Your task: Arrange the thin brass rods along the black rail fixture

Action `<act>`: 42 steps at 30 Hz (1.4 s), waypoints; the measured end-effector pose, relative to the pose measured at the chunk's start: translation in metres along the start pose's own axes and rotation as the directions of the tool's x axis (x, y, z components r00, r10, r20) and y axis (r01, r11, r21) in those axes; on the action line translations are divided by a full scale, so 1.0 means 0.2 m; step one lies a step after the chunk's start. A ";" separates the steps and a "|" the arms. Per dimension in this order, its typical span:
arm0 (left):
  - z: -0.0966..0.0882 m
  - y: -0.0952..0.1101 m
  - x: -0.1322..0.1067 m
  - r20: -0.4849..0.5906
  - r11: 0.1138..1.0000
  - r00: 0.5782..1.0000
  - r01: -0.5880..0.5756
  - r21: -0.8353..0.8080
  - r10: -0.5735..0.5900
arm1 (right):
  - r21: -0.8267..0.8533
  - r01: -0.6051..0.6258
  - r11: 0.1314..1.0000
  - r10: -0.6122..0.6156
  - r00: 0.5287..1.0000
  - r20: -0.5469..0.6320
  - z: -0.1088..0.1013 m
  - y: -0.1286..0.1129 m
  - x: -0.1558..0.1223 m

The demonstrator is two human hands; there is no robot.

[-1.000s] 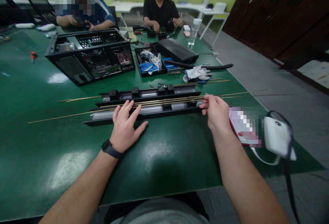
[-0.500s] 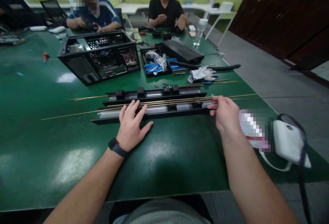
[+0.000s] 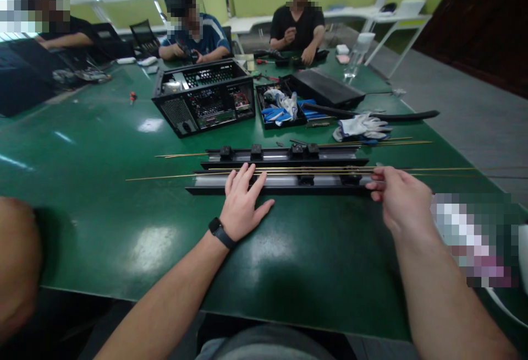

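Note:
My left hand (image 3: 243, 204), with a dark watch on its wrist, lies with fingers spread over the near black rail (image 3: 274, 190) and the thin brass-coloured rods (image 3: 289, 170) along it. My right hand (image 3: 402, 195) is closed in a pinch around rods at the rail's right end; how many it grips is hidden by the fingers. Dark blocks (image 3: 306, 177) sit in the near rail's pale channel. Just behind lies a second rail (image 3: 272, 156) with several more blocks, and other thin rods (image 3: 181, 155) stick out past its ends.
An open black computer case (image 3: 206, 98) stands behind the rails, beside a black tray (image 3: 280, 123) of gloves. White gloves (image 3: 361, 127) and a long black tube (image 3: 396, 115) lie at the right. Several people sit around the green table (image 3: 103, 222); a forearm (image 3: 16, 261) shows at the left.
The view has turned left, so the table and its objects sit farther right. Another person and a forearm have come into view at the left. Both hands keep their grip and pose.

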State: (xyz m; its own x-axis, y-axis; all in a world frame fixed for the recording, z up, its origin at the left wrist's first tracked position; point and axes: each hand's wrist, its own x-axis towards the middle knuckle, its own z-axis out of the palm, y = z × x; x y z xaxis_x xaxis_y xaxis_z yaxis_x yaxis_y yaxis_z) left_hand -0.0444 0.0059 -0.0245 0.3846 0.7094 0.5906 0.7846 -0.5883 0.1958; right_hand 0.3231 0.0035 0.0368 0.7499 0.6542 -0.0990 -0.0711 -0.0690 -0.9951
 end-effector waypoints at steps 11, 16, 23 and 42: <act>0.01 0.00 -0.01 0.017 0.999 1.000 -0.017 -0.041 0.017 | 0.008 0.040 0.999 -0.040 0.999 0.035 -0.01 0.03 0.00; 0.01 0.02 -0.01 0.024 0.998 0.999 -0.040 -0.056 0.041 | 0.033 0.049 0.998 -0.049 0.999 -0.002 -0.01 0.05 0.04; 0.00 0.02 0.00 0.018 0.993 0.997 -0.073 -0.095 0.075 | 0.059 0.035 0.998 -0.028 0.993 -0.115 -0.02 0.04 0.09; -0.03 0.06 0.01 0.111 0.985 0.988 -0.092 -0.142 0.109 | 0.049 -0.017 0.999 0.025 0.985 -0.168 -0.06 0.00 0.14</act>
State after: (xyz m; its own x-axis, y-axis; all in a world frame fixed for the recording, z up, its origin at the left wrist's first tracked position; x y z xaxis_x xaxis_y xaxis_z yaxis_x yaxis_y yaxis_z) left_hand -0.0375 -0.0027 -0.0161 0.5190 0.6798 0.5182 0.6683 -0.7007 0.2499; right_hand 0.3516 0.0122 0.0336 0.8476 0.5165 -0.1219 -0.1161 -0.0436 -0.9923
